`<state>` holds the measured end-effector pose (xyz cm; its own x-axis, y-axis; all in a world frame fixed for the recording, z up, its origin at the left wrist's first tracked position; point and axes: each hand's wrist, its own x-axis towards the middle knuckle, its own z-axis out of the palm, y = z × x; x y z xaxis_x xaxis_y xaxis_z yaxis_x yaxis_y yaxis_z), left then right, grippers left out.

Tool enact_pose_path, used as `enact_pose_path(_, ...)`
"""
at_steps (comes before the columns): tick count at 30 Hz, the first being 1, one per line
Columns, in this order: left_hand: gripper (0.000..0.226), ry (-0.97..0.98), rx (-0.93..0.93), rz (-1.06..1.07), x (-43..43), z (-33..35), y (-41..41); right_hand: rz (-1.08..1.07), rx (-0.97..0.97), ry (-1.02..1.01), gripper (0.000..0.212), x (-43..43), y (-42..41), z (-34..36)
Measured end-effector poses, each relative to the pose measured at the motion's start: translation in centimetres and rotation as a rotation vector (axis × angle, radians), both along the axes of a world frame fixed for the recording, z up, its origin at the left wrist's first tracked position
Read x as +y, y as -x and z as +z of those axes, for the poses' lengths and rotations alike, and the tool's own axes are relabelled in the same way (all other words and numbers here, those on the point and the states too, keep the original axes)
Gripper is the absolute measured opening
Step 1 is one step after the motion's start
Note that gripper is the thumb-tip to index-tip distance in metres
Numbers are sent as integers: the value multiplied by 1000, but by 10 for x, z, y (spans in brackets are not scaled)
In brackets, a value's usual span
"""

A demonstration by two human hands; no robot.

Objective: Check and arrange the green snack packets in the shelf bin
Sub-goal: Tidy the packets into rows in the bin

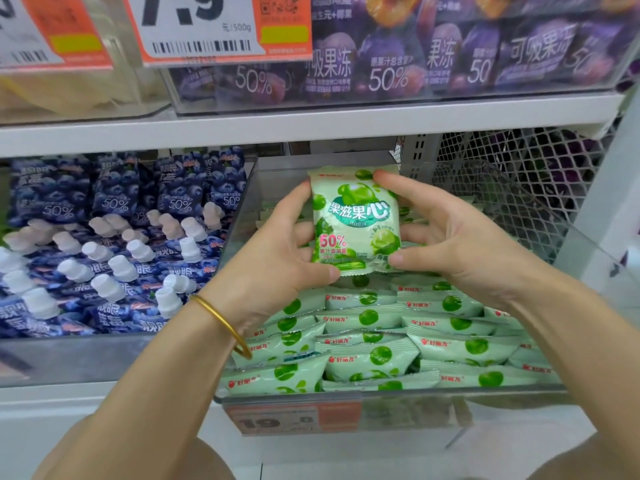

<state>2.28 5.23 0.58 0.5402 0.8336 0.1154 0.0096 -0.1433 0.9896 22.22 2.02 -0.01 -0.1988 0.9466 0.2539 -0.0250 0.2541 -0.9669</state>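
A green snack packet [355, 220] stands upright above the clear shelf bin [381, 398], its printed front facing me. My left hand [287, 251] grips its left edge and bottom corner, and a gold bangle sits on that wrist. My right hand [446, 237] holds the right edge, with the fingertip at the top corner and the thumb at the bottom. More packets seem to be stacked behind the front one. Below, several green packets [374, 355] lie in rows in the bin.
A bin of blue pouches with white caps [114, 251] stands to the left. Purple jelly packs [398, 64] fill the shelf above, behind a large price tag [214, 26]. White metal mesh [519, 188] closes the right side. An orange price label [294, 417] hangs on the bin front.
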Motion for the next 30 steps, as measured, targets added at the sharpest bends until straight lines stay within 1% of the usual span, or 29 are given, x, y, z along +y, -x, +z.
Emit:
enact_pose_path(5,92,-7,12,82,-1,1,-2,-38,4,12,83,-1,1,1)
enact_pose_path(7,88,-48,67,147,-3,2,-3,-69,3,12,84,-1,1,0)
enact_pose_path(10,73,-230,216,274,-3,1,-4,-136,1,-6,81,0,1,0)
enact_pose_path(13,54,-478,353,372,-3,-4,-6,-174,42,14,61,-3,5,1)
enact_pose_path(15,46,-617,444,373,-4,-5,-8,-175,87,27,52,-3,9,1)
enact_pose_path(16,45,-654,472,362,-5,-6,-10,-173,116,33,49,-3,10,1)
enact_pose_path(17,51,-657,490,347,-5,-6,-11,-168,142,35,47,-3,12,1)
enact_pose_path(20,79,-592,554,301,-8,-5,-13,-128,181,31,44,-4,14,3)
enact_pose_path(21,83,-582,571,294,-9,-3,-13,-112,185,32,45,-4,14,3)
enact_pose_path(22,82,-580,572,292,-11,-2,-13,-93,187,33,48,-5,14,4)
enact_pose_path(24,69,-583,520,304,-12,-1,-14,-57,189,32,55,-5,14,4)
enact_pose_path(27,53,-448,424,316,-9,0,-13,-56,206,35,68,-4,14,3)
enact_pose_path(28,44,-399,378,312,-8,0,-12,-91,210,37,69,-3,14,2)
enact_pose_path(30,20,-292,269,310,-7,2,-11,-237,152,30,63,-1,13,1)
